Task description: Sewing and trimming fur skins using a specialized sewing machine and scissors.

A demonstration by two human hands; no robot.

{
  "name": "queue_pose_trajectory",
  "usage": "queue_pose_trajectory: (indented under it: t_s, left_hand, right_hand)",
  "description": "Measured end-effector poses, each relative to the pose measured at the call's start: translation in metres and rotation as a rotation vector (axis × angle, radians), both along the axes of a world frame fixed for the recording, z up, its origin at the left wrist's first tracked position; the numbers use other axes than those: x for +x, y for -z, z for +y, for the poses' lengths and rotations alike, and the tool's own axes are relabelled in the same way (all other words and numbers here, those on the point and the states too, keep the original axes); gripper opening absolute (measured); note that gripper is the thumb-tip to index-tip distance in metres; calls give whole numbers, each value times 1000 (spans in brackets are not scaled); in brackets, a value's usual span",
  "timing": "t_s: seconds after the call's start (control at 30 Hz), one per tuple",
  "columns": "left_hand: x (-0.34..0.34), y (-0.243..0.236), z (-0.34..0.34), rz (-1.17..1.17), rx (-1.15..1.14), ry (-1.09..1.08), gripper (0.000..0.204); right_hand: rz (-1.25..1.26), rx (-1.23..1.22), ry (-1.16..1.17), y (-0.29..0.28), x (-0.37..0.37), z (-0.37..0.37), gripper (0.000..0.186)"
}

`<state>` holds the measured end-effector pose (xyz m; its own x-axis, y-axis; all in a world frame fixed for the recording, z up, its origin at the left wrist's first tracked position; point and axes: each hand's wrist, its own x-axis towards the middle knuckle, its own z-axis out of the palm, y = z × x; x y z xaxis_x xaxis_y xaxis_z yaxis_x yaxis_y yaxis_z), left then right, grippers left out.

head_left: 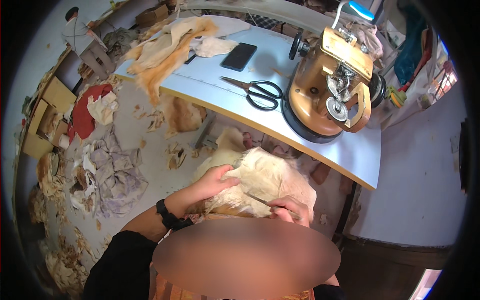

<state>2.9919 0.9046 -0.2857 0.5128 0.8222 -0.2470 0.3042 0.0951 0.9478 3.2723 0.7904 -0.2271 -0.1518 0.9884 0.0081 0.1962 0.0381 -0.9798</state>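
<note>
A pale cream fur pelt (pixel 270 172), skin side up with some tan hair at its lower edge, lies spread over my lap below the table. My left hand (pixel 215 181) grips its left part, thumb on top and fingers folded under. In my right hand (pixel 291 209) is a slim knife-like tool (pixel 259 199), its thin metal blade pointing up and left across the skin. The blade's tip is against or just above the pelt; I cannot tell which. My right fingers are closed round its handle.
On the pale blue table (pixel 200 85) lie black-handled scissors (pixel 257 92), a dark phone (pixel 239 56) and tan pelts (pixel 175 45). A brown-gold fur sewing machine (pixel 320 90) stands at the right. Scraps and cloth (pixel 117 172) litter the floor at left. Another person (pixel 85 40) stands far left.
</note>
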Motion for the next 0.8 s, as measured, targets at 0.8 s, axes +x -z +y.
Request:
queue_pose_trajectory:
  t_s: [0.8]
  left_hand:
    - [-4,3,-5,-172,-295,-86,38]
  right_hand:
    - [68,27,-27,27,5,6,22]
